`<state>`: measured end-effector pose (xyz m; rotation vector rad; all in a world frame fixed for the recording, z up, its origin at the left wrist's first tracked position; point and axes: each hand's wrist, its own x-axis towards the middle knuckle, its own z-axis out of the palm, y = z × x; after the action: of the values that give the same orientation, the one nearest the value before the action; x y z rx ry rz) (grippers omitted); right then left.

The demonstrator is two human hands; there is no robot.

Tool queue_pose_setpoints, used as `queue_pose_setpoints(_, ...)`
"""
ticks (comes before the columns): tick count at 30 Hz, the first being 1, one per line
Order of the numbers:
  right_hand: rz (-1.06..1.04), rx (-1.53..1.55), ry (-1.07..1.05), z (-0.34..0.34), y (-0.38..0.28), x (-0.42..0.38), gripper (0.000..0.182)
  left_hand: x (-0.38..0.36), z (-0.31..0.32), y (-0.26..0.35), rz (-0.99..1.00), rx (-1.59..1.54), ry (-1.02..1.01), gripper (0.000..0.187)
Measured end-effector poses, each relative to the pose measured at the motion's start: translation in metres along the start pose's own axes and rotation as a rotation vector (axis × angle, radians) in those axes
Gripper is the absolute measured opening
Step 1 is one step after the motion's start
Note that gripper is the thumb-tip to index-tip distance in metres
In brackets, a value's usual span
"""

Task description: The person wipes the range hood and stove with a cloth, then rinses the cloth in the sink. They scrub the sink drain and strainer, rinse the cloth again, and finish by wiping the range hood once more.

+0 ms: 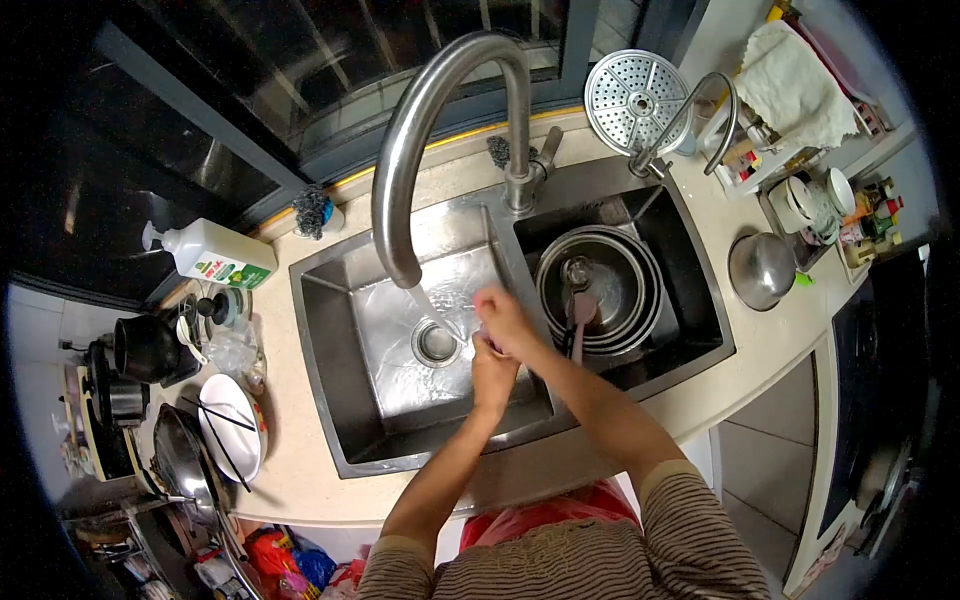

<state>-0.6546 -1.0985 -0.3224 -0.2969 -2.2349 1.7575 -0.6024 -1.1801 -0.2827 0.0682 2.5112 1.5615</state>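
Observation:
My left hand [493,376] is closed over the right side of the left sink basin [395,385], close to the divider. Against it sits my right hand [508,322], smeared by motion, with its fingers hard to make out. A little pink shows between the two hands, but whatever is there is mostly hidden. From the large steel faucet [398,225] a stream of water [440,311] runs down just left of my hands, towards the drain [436,343]. The basin floor is wet.
Nested steel pots [655,300] with a ladle and a pinkish utensil [583,312] fill the right basin. A white bottle [215,252], a white bowl [232,430] with chopsticks and a wok [185,455] stand left. A steel bowl [760,270] lies right.

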Motion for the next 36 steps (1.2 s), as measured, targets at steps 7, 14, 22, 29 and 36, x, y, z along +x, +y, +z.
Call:
queue_pose_setpoints(7,-0.103,0.043,0.691,-0.113,-0.032,0.183,0.029,-0.025,0.009,0.042,0.373,0.55,-0.315,0.038)
queue_pose_setpoints(14,-0.075,-0.066,0.31,-0.118,-0.074,0.167,0.036,0.099,0.03,0.031,0.303,0.263,0.165,0.044)
queue_pose_setpoints(22,0.274,0.579,-0.068,-0.1,-0.083,-0.004,0.042,0.034,-0.025,0.097,-0.346,-0.449,-0.313,0.042)
queue_pose_setpoints(29,-0.133,-0.192,0.077,-0.107,-0.127,-0.127,0.019,-0.008,-0.011,0.097,0.009,-0.74,-0.263,0.04)
queue_pose_setpoints(36,-0.116,0.261,0.568,-0.188,-0.139,-0.2,0.019,-0.149,0.076,0.155,-0.238,-1.161,-1.096,0.037)
